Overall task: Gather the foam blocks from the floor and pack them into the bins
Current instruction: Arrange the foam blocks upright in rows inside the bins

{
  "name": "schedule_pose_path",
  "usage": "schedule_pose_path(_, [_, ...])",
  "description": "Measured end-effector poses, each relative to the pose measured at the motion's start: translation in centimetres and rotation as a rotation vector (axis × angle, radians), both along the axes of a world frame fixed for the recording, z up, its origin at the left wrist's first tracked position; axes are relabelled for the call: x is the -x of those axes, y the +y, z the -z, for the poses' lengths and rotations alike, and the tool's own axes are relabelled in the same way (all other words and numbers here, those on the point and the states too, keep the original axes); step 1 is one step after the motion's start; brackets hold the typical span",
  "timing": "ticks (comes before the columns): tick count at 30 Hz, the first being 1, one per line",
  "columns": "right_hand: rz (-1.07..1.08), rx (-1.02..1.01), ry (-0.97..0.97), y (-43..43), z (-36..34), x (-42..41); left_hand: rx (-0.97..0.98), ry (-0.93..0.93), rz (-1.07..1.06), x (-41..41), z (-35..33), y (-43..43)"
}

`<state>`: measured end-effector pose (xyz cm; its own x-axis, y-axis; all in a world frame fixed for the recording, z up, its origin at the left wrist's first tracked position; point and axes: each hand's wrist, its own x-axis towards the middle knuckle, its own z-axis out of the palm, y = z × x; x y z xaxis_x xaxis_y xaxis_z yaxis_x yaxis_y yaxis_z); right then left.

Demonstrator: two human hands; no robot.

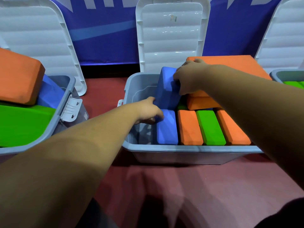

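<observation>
- Floor [213,186]: dark red, flat, matte; the near part was blurred
- Back wall [107,38]: blue banner with paler stripes, with a black strip along its foot
- Three white ribbed plastic lids leaned upright against that wall, the middle lid [171,38] directly behind the middle bin
- Middle grey plastic bin [164,148] stood on the floor, open, with its left part bare
- Row on edge along the bin's near side, left to right: low blue foam block [167,130], orange foam block [189,127], green foam block [209,127], second orange foam block [232,127], each touching the next
- Large orange foam slab [230,65] lay across the bin's far right, on top of a smaller orange block [200,102]
- Tilted blue foam block [166,89] stood on end inside the bin, behind the row
- Right hand [187,78]: fingers clasped round the tilted blue foam block's upper right edge
- Left hand [148,111]: fingers curled over the far end of the low blue foam block
- Left grey bin [64,102] held orange, blue and green blocks, heaped above its rim
- Right grey bin [279,74], mostly out of frame, showed a green block inside
</observation>
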<state>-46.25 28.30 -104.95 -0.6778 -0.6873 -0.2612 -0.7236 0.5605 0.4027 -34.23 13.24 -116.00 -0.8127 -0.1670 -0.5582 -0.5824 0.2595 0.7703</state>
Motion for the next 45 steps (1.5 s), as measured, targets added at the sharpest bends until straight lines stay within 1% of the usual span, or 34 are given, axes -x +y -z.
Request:
schedule_pose_path(4, [0.000,-0.046,-0.055,0.5,0.1,0.0,-0.187,-0.040,-0.077,0.1,0.3,1.1])
schedule_pose_path(7, [0.006,-0.061,-0.041,0.0,0.1,-0.1,-0.237,-0.049,-0.125,0.3,-0.1,1.1])
schedule_pose_path(9, [0.008,-0.082,-0.034,-0.1,0.0,-0.1,-0.250,-0.063,-0.117,0.3,-0.7,0.7])
schedule_pose_path(11, [0.008,-0.144,-0.017,-0.2,0.1,0.1,-0.231,-0.087,-0.120,0.4,-1.0,0.8])
schedule_pose_path(14, [0.035,-0.221,0.001,-0.3,0.5,0.1,-0.116,-0.106,-0.162,0.6,-0.8,1.6])
schedule_pose_path(16, [0.038,-0.244,0.003,-0.5,0.7,-0.1,-0.059,-0.091,-0.180,0.8,-0.3,1.9])
schedule_pose_path(18, [0.037,-0.227,-0.016,-0.7,0.5,-0.4,-0.042,-0.095,-0.202,1.1,0.1,2.0])
schedule_pose_path(19, [0.033,-0.188,-0.033,-0.7,0.3,-0.6,-0.021,-0.110,-0.216,1.2,0.3,2.1])
schedule_pose_path(21, [0.007,-0.043,-0.088,-0.3,-0.2,-0.7,0.044,-0.158,-0.247,1.6,1.0,2.4])
schedule_pose_path(23, [0.002,0.179,-0.182,0.3,-0.7,-0.6,0.100,-0.202,-0.270,2.3,1.7,2.8])
schedule_pose_path(25, [0.042,0.432,-0.264,1.1,-0.8,-0.1,0.143,-0.216,-0.289,2.9,1.9,3.3])
schedule_pose_path(27, [0.088,0.627,-0.296,2.0,-1.0,0.5,0.229,-0.189,-0.271,3.5,1.6,3.8])
schedule_pose_path(28, [0.104,0.693,-0.291,2.6,-1.1,0.8,0.304,-0.154,-0.234,3.9,1.2,3.9])
schedule_pose_path(30, [0.123,0.781,-0.262,3.9,-1.5,1.3,0.467,-0.070,-0.143,4.2,0.0,4.1])
schedule_pose_path(32, [0.137,0.817,-0.205,5.2,-2.0,1.5,0.634,-0.003,-0.111,4.6,-1.2,4.0])
schedule_pose_path(34, [0.165,0.807,-0.139,6.9,-2.2,1.9,0.698,0.114,-0.120,5.2,-1.7,4.5])
schedule_pose_path(35, [0.194,0.807,-0.104,7.8,-2.2,2.2,0.679,0.169,-0.127,5.5,-1.9,5.0])
schedule_pose_path(37, [0.288,0.836,-0.007,9.6,-2.2,2.6,0.563,0.265,-0.147,6.2,-2.6,6.3])
schedule_pose_path(39, [0.430,0.871,0.087,11.4,-2.1,3.3,0.361,0.323,-0.188,7.4,-3.2,7.4])
schedule_pose_path(41, [0.630,0.850,0.150,13.1,-1.9,4.2,0.122,0.322,-0.289,9.2,-2.6,7.8])
schedule_pose_path(43, [0.846,0.852,0.141,14.7,-1.6,4.7,-0.022,0.319,-0.352,9.9,-2.3,8.3])
schedule_pose_path(45, [0.920,0.795,0.044,16.0,-1.2,4.7,-0.089,0.298,-0.346,8.7,-4.2,9.5])
